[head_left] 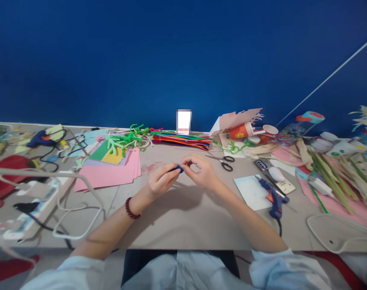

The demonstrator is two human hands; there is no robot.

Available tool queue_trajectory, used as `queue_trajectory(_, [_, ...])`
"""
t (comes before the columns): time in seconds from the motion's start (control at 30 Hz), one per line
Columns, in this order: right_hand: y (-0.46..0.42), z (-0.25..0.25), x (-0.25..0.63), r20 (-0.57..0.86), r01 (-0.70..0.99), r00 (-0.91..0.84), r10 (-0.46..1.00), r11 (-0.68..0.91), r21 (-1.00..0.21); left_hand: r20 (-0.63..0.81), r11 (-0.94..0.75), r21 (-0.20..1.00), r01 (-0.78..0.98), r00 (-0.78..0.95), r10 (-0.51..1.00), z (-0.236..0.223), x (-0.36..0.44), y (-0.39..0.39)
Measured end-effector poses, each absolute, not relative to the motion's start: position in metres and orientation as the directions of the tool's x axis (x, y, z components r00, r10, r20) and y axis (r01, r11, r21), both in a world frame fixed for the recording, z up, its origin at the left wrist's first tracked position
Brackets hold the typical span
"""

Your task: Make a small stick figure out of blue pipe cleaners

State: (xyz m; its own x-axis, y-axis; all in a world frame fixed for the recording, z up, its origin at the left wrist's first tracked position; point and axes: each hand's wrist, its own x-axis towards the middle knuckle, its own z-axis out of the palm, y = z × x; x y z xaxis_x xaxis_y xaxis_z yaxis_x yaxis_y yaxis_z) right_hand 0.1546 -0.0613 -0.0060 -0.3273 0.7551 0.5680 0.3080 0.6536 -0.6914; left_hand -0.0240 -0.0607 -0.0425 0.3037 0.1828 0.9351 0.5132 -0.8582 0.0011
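Observation:
Over the middle of the table, both hands meet at a small, dark blue pipe cleaner (180, 168) that looks bunched or coiled. My left hand (162, 177) pinches it between thumb and fingers from the left. From the other side my right hand (200, 170) closes thumb and fingertips on its right end. Fingers cover much of the piece, so its full shape is hidden. Just behind the hands lies a bundle of coloured pipe cleaners (180, 141). Black-handled scissors (227, 163) rest to the right of my right hand.
Pink paper sheets (108, 175) and green pipe-cleaner pieces (126, 141) lie left. A white power strip (41, 207) with cables is further left. At right are a blue glue gun (274, 197), a phone (262, 165), paper cups (242, 131) and dried husks (331, 177). A blue wall (141, 60) stands behind.

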Motion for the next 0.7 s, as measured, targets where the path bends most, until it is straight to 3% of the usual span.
queue_trajectory(0.23, [-0.059,0.004,0.164,0.514,0.268,-0.452,0.729,0.661,-0.701,0.942,-0.873,0.038,0.486,0.274,0.193,-0.045,-0.021,-0.061])
queue_trajectory(0.37, [-0.06,0.003,0.162,0.421,0.268,-0.409,0.81,0.547,-0.793,0.939,-0.871,0.011,0.492,0.294,0.178,-0.048,-0.023,-0.06])
queue_trajectory(0.5, [-0.058,0.001,0.161,0.324,0.137,-0.431,0.842,0.416,-0.899,0.94,-0.87,-0.01,0.492,0.302,0.16,-0.048,-0.025,-0.059])
queue_trajectory(0.7, [-0.05,0.003,0.172,0.472,0.13,-0.493,0.731,0.598,-0.791,0.943,-0.883,0.001,0.469,0.293,0.157,-0.045,-0.021,-0.061])
